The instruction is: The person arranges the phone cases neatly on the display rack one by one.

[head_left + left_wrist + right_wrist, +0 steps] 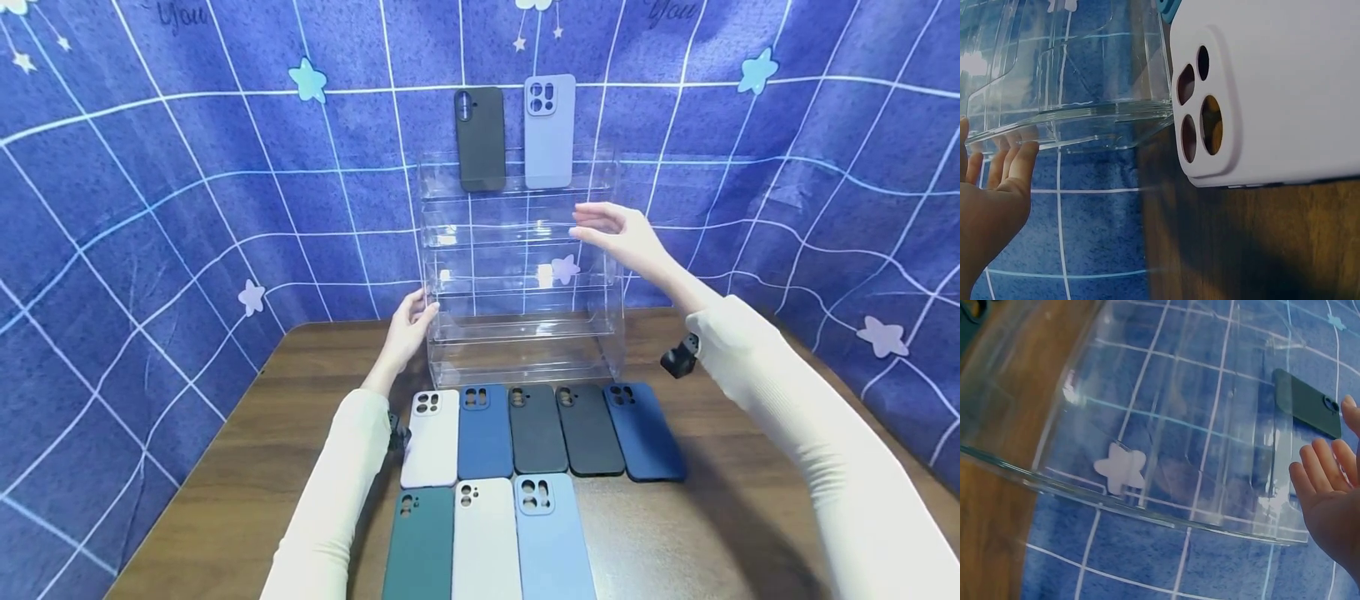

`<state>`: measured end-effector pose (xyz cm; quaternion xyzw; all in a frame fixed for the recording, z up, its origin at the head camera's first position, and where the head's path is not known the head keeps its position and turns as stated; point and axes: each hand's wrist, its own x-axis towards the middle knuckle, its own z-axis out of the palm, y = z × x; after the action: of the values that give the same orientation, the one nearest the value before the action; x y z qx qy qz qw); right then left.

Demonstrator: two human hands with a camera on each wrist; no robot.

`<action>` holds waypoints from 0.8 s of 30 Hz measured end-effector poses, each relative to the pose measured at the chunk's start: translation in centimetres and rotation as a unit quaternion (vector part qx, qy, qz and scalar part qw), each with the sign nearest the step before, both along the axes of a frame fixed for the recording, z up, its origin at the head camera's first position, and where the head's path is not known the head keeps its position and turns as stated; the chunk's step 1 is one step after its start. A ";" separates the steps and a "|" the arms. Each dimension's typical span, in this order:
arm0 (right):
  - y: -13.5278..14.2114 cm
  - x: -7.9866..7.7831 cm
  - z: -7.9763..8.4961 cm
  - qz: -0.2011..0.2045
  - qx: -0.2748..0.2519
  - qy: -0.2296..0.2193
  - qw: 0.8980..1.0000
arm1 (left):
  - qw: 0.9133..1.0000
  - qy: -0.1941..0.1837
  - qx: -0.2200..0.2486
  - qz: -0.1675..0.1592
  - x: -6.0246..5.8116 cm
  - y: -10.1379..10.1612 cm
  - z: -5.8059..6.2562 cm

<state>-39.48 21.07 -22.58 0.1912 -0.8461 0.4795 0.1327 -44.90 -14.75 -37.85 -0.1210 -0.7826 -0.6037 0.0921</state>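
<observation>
A clear tiered acrylic display stand (pixel 525 329) stands at the back of the table. On its top tier are a black phone case (pixel 482 137) and a lavender phone case (pixel 550 133), both upright. My left hand (pixel 408 329) is at the stand's left side; in the left wrist view its fingertips (pixel 1025 156) touch the clear side panel. Near the upper right of the stand, my right hand (pixel 618 233) is raised with extended fingers and holds nothing. In the right wrist view, the black case (pixel 1307 403) appears beyond the right hand (pixel 1332 500).
In front of the stand lies a row of cases: white (pixel 431 442), blue (pixel 485 433), two black ones (pixel 538 433) and navy (pixel 645 433). Nearer are green (pixel 420 542), white (pixel 487 542) and light blue (pixel 555 542) cases. A blue patterned cloth (pixel 187 250) hangs behind.
</observation>
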 end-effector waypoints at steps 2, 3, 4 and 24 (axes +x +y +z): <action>0.1 0.6 -0.5 0.003 -0.001 -0.006 1.000 | 1.000 -0.002 0.004 0.000 0.1 0.1 0.0; 0.2 0.9 -0.7 0.007 -0.002 -0.007 1.000 | 1.000 -0.002 0.004 0.000 0.1 0.1 0.1; 0.3 1.2 -1.0 0.008 -0.002 -0.008 1.000 | 1.000 -0.001 0.004 0.001 0.2 0.2 0.1; 1.1 6.8 -6.9 0.049 0.023 -0.033 0.998 | 0.999 -0.050 0.012 -0.005 1.4 0.3 1.4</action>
<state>-32.69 22.13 -29.48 0.2198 -0.8506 0.4715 0.0767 -43.46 -14.48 -36.48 -0.0936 -0.7784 -0.6187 0.0509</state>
